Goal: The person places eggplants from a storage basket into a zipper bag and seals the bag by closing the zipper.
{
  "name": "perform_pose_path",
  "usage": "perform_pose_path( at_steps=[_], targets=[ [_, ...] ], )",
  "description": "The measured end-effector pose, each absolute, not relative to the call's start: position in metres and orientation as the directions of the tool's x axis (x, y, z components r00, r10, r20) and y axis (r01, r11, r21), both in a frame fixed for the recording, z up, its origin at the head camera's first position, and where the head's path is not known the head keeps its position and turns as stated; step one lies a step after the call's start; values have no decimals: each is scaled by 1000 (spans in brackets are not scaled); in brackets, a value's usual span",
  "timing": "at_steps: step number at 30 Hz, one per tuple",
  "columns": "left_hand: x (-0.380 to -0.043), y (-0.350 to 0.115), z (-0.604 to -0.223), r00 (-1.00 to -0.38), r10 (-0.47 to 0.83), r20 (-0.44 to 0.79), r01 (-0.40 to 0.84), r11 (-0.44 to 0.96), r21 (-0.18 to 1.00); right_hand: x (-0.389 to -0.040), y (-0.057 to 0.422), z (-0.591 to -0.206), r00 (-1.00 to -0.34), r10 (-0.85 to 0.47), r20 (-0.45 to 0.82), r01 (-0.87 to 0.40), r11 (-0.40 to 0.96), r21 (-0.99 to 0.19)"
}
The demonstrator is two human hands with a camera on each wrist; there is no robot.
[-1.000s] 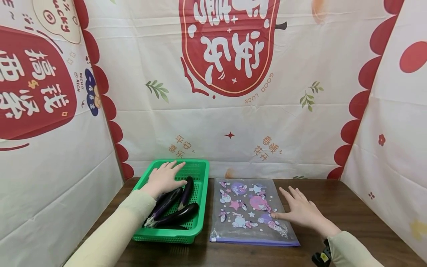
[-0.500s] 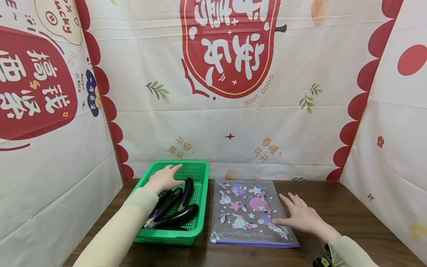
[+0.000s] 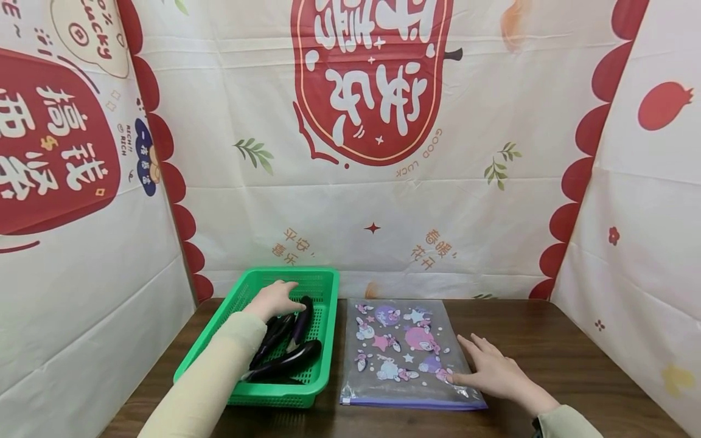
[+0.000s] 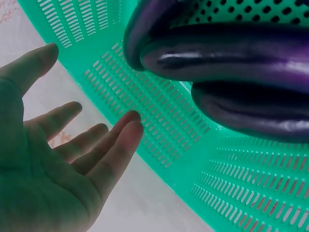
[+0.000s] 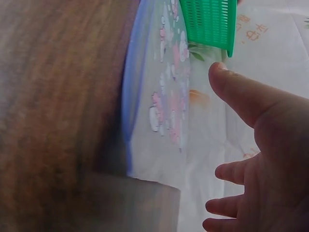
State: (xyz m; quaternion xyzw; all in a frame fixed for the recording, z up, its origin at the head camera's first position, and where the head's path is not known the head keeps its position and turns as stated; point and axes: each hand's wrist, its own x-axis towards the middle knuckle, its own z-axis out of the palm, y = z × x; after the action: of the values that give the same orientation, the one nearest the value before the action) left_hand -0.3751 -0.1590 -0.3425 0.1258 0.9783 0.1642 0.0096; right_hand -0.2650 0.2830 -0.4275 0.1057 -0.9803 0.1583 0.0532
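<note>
head view: spread left hand above the green plastic basket, apart from its eggplants.
a sound grip would likely come straight down, thumb and fingers either side of one eggplant's thick part, away from the slotted walls; the cloth backdrop stands close behind the far rim, so lifting upward looks roomier than reaching forward. right hand, fingers spread, is at the right edge of the printed zip bag; contact is unclear. a narrow strip of counter separates bag and basket, with wider room rightward.
</note>
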Motion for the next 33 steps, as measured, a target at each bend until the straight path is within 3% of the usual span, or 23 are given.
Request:
perform_pose_path(
  at_steps=[18, 33],
  targets=[
    [-376, -135, -360, -964, 267, 9, 254, 905, 340, -257, 285, -447, -977, -157, 145, -201, 907, -371],
    [-380, -135, -381, -970, 232, -76, 183, 896, 404, -252, 283, -454, -969, -171, 179, -239, 837, -493]
  ],
)
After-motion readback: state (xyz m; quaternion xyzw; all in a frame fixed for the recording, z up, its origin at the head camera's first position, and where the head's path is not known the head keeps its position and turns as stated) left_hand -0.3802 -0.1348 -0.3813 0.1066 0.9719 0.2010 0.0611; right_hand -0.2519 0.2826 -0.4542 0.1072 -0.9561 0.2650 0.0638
